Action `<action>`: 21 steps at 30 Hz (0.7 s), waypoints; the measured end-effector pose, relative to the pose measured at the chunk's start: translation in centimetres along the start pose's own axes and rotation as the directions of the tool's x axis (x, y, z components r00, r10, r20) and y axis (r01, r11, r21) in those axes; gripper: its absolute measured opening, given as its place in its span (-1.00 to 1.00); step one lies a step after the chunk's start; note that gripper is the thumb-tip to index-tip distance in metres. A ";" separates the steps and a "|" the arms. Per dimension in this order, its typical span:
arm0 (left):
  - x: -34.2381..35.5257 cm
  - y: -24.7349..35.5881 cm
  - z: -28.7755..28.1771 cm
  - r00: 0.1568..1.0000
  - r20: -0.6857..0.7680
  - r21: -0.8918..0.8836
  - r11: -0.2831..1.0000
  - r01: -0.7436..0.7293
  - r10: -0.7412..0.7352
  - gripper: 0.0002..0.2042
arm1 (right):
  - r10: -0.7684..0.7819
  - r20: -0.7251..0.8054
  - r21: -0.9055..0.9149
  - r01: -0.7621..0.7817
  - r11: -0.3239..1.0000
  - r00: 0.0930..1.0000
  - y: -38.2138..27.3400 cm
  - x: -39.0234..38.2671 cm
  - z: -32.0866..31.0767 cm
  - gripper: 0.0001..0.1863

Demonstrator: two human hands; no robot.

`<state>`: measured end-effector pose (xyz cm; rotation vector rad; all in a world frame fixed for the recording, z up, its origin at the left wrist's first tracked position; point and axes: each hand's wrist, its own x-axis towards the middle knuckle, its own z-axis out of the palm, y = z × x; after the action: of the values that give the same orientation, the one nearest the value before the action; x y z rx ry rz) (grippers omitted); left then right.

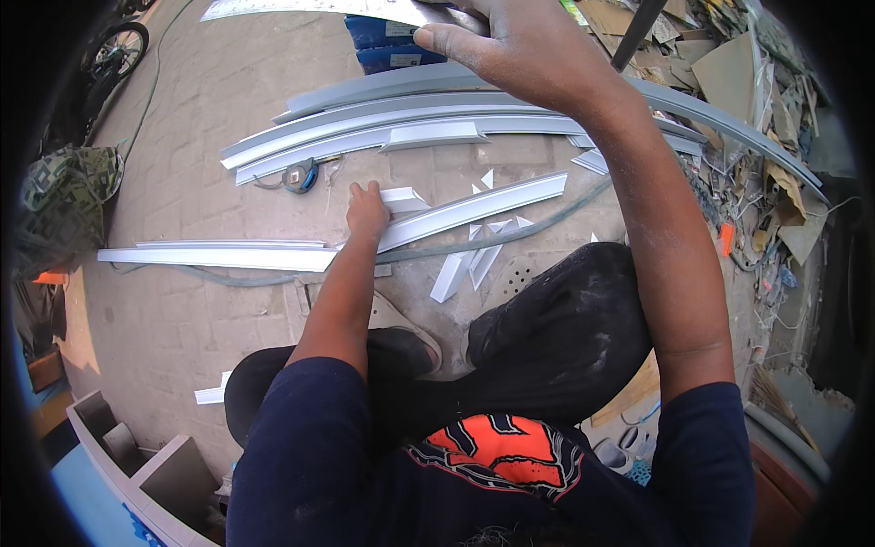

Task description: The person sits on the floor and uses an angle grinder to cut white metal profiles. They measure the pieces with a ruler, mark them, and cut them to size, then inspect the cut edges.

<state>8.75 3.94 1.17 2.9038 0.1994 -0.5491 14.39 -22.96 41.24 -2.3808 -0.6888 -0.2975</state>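
Note:
My left hand (367,214) reaches down to the ground, its fingers closed on a short white trim piece (401,199) with an angled end. Beside it lie two longer white trim strips, one (483,211) slanting up to the right and the other (219,256) stretching left. Raised at the top edge, my right hand (492,41) is closed on a handsaw (319,9), whose long silver blade points left. The frame's edge cuts off part of that hand and the saw. Small white offcuts (453,275) lie near my right foot.
Several long white trim lengths (365,123) lie beyond my hands, near a blue tape measure (299,176) and blue boxes (392,46). A grey hose (547,221) crosses the paving. Debris (775,164) is heaped at the right; a motorcycle (114,50) stands far left.

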 end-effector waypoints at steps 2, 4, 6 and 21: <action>1.2 0.0 -0.7 0.998 0.054 0.020 1.000 -0.011 0.010 -0.47 | 0.051 0.040 -0.037 -0.050 0.998 0.998 -0.1 0.2 0.0 -0.53; 2.4 1.1 -1.9 0.984 0.127 -0.538 0.825 0.172 -0.122 -0.41 | 0.051 0.086 -0.050 -0.047 0.998 0.995 -0.3 0.4 0.1 -0.54; 3.4 3.2 -3.7 0.968 0.172 -0.930 0.295 0.220 -0.181 -0.40 | -0.026 0.023 -0.053 0.027 0.998 0.999 -0.3 0.6 0.4 -0.54; -2.6 -11.6 -22.6 0.959 -0.155 -0.084 0.964 -0.251 0.236 -0.61 | 0.070 0.009 -0.099 -0.068 0.993 0.998 6.4 -1.2 -0.7 -0.36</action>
<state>12.31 19.55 21.08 2.8103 -0.1089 -0.2792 16.81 -28.11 38.00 -2.4961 -0.6090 -0.2929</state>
